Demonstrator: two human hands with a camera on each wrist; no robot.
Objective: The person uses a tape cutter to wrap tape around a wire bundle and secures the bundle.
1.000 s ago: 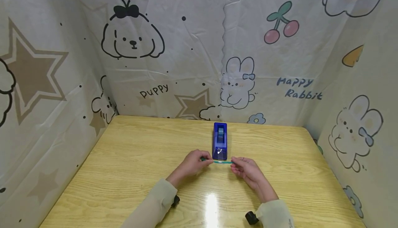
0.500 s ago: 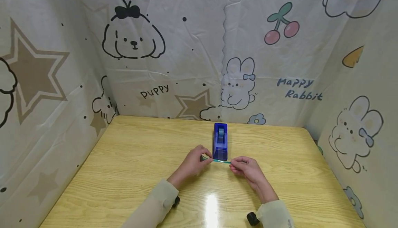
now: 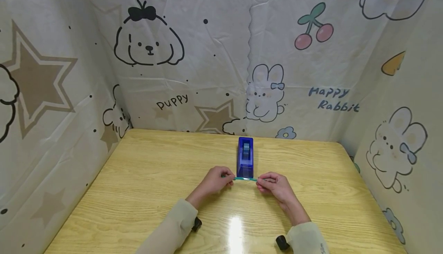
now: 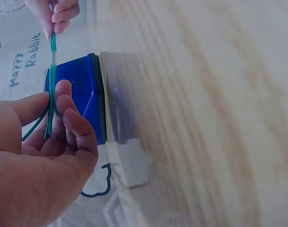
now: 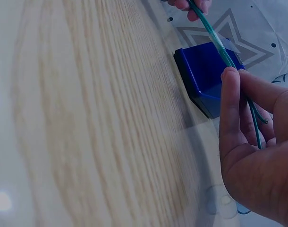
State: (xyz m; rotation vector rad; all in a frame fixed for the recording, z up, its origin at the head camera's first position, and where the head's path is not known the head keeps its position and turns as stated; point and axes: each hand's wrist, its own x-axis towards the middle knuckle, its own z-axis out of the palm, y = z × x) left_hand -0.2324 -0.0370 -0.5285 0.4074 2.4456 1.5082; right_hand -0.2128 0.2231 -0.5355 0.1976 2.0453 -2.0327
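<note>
A bundle of thin green wires point(image 3: 245, 179) stretches between my two hands, just in front of the blue tape dispenser point(image 3: 245, 169). My left hand point(image 3: 215, 181) pinches one end between thumb and fingers; in the left wrist view, several loose wire ends point(image 4: 49, 124) spread out past the thumb. The other end is pinched by my right hand point(image 3: 277, 186), with wire ends point(image 5: 255, 120) trailing below its fingertips. Around the middle of the bundle sits a piece of clear tape point(image 5: 217, 42), part of it sticking out as a flap in the right wrist view.
The dispenser carries a tape roll point(image 3: 246, 149) and stands near the back of the wood-grain table point(image 3: 155, 169). A printed curtain point(image 3: 207, 54) surrounds the table at the back and both sides. Black wrist cameras point(image 3: 282, 242) sit at the cuffs.
My left hand has dipped and shifted slightly left along the wires, so a little more of the bundle shows between the hands. The right hand has barely moved.
</note>
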